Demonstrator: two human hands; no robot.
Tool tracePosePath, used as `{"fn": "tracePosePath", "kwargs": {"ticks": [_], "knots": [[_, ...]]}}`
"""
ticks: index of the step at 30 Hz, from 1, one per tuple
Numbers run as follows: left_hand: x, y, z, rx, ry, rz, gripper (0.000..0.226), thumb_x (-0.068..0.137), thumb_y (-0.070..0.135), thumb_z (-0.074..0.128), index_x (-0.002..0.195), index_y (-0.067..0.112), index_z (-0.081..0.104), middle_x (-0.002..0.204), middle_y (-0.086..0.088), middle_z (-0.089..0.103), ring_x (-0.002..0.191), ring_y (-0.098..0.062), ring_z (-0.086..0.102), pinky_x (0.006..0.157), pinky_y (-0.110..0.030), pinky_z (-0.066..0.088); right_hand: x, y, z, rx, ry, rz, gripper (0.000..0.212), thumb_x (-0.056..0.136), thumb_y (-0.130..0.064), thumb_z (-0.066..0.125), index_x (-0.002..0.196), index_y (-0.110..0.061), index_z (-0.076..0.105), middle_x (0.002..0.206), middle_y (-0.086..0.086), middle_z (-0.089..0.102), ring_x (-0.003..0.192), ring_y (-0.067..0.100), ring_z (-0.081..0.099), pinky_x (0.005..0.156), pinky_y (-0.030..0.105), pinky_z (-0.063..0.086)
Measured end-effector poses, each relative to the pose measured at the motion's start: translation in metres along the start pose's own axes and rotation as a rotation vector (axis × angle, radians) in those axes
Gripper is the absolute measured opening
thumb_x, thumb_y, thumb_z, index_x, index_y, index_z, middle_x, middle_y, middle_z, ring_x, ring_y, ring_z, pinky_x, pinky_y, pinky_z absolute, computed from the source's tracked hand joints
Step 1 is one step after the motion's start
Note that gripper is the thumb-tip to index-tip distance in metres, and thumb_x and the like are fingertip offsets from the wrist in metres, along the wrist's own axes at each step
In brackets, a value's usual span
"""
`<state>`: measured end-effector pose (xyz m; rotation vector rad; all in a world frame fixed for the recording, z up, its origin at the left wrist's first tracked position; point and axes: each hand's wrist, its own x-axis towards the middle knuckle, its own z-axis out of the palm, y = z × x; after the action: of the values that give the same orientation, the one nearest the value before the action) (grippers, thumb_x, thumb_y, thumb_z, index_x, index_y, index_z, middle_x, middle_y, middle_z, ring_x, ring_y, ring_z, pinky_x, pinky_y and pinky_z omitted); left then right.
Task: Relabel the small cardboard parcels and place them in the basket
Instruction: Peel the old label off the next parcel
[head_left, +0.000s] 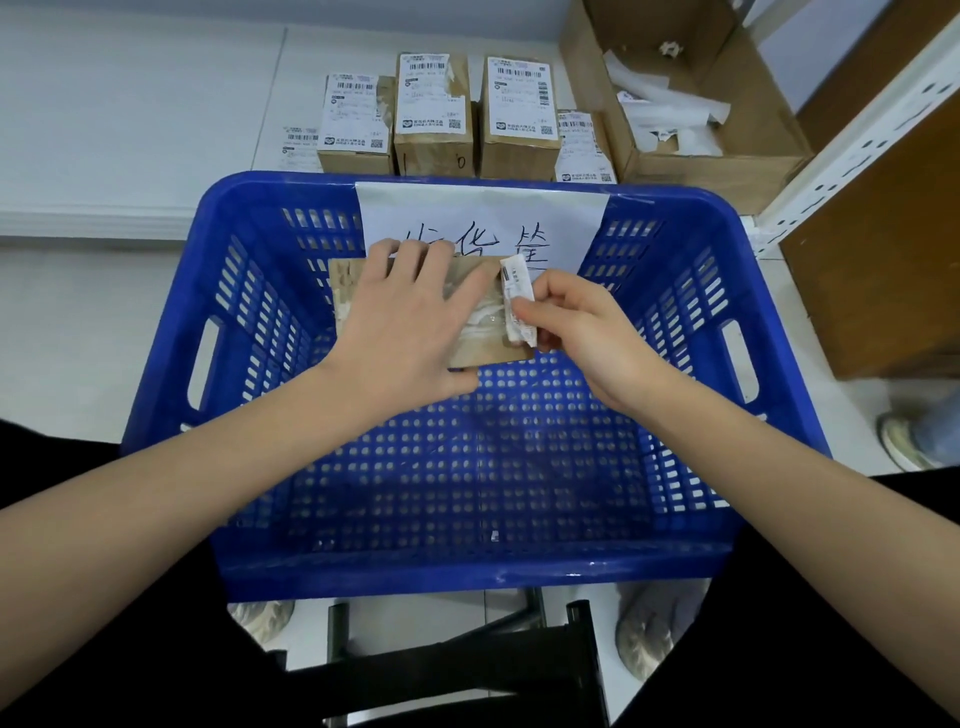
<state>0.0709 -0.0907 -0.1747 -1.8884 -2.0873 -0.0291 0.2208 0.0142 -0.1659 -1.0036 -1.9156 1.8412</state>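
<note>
Both hands work above a blue plastic basket (218, 291) with perforated walls and floor. Left hand (400, 332) grips a small cardboard parcel (485, 332), fingers (415, 260) curled over its far edge and thumb under the near edge, holding it in the air over the basket's far half. Right hand (582, 332) pinches a crumpled white label (518, 301) at the parcel's right end; torn white residue shows on the cardboard beside it. A white paper sign (483, 218) with handwritten characters hangs on the basket's far wall. Beyond the basket, on the white bench (130, 104), stand four labelled cardboard parcels (434, 119) in a row, with a flat label sheet at their left. An open cardboard box (727, 166) holding paper scraps sits to the right of them.
</note>
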Motion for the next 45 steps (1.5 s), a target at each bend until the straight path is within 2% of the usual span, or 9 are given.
{"fn": "tracePosePath", "kwargs": {"ticks": [4,10,18,21,24,32,35,40,45], "knots": [[0.001,-0.004,0.000,-0.034,0.028,0.001,0.085,0.061,0.059,0.069,0.131,0.014,0.052,0.107,-0.018,0.055,0.091,-0.036,0.053,0.080,-0.044,0.032,0.001,0.001,-0.004,0.090,-0.051,-0.024,0.014,0.091,-0.011,0.057,0.080,-0.005,0.051,0.081,0.019,0.050,0.063,0.017,0.044,0.062,0.026,0.036],[0.002,-0.007,0.001,-0.084,0.068,0.018,0.082,0.066,0.061,0.058,0.133,0.016,0.049,0.110,-0.017,0.056,0.093,-0.035,0.053,0.081,-0.042,0.028,0.003,0.005,-0.008,0.309,-0.070,0.004,0.016,0.080,-0.014,0.059,0.068,-0.011,0.050,0.070,0.011,0.051,0.067,0.021,0.041,0.077,0.042,0.033],[0.005,-0.017,-0.004,-0.107,0.108,0.056,0.081,0.067,0.061,0.058,0.135,0.020,0.042,0.113,-0.017,0.055,0.098,-0.035,0.055,0.084,-0.045,0.030,0.002,0.002,-0.014,0.536,-0.165,0.045,0.019,0.085,-0.006,0.052,0.070,-0.009,0.043,0.075,0.008,0.050,0.070,0.018,0.046,0.068,0.026,0.042],[0.001,-0.012,-0.003,-0.081,0.111,0.021,0.078,0.067,0.057,0.064,0.132,0.018,0.047,0.111,-0.018,0.057,0.095,-0.036,0.056,0.082,-0.045,0.030,0.006,-0.002,-0.017,0.265,-0.096,0.059,0.024,0.094,-0.006,0.048,0.070,-0.009,0.050,0.074,0.005,0.055,0.074,0.019,0.049,0.071,0.032,0.040],[-0.001,-0.003,-0.003,-0.024,0.085,-0.011,0.081,0.058,0.049,0.077,0.126,0.015,0.051,0.107,-0.019,0.058,0.091,-0.037,0.057,0.080,-0.045,0.028,0.007,-0.004,-0.016,-0.147,0.038,-0.019,0.016,0.096,-0.024,0.053,0.084,-0.014,0.057,0.077,-0.003,0.059,0.068,0.007,0.053,0.065,0.023,0.045],[-0.003,0.010,-0.012,0.096,0.031,-0.067,0.084,0.055,0.056,0.076,0.127,0.018,0.055,0.104,-0.014,0.058,0.089,-0.033,0.056,0.078,-0.043,0.038,0.004,-0.004,-0.013,-0.437,0.090,-0.266,0.022,0.091,-0.023,0.063,0.085,-0.002,0.059,0.074,-0.007,0.056,0.065,-0.002,0.050,0.062,0.011,0.039],[-0.003,0.010,-0.010,0.117,0.026,-0.062,0.083,0.055,0.057,0.076,0.125,0.019,0.056,0.104,-0.013,0.058,0.089,-0.032,0.056,0.078,-0.042,0.038,0.005,-0.005,-0.014,-0.489,0.054,-0.268,0.017,0.092,-0.020,0.062,0.087,-0.004,0.062,0.078,0.000,0.062,0.070,0.002,0.055,0.064,0.014,0.043],[-0.002,0.006,-0.010,0.100,0.050,-0.041,0.083,0.055,0.058,0.078,0.126,0.019,0.056,0.104,-0.014,0.058,0.089,-0.033,0.056,0.078,-0.043,0.031,0.006,-0.007,-0.019,-0.412,0.115,-0.206,0.021,0.090,-0.016,0.065,0.084,0.004,0.061,0.084,0.024,0.064,0.075,0.032,0.061,0.076,0.041,0.051],[-0.002,0.004,-0.007,0.028,0.072,0.001,0.077,0.060,0.053,0.074,0.126,0.017,0.055,0.107,-0.017,0.058,0.091,-0.035,0.056,0.079,-0.044,0.028,0.000,-0.008,-0.020,-0.268,0.171,-0.100,0.019,0.088,-0.009,0.066,0.079,0.007,0.061,0.081,0.029,0.062,0.071,0.024,0.054,0.070,0.039,0.048]]}}
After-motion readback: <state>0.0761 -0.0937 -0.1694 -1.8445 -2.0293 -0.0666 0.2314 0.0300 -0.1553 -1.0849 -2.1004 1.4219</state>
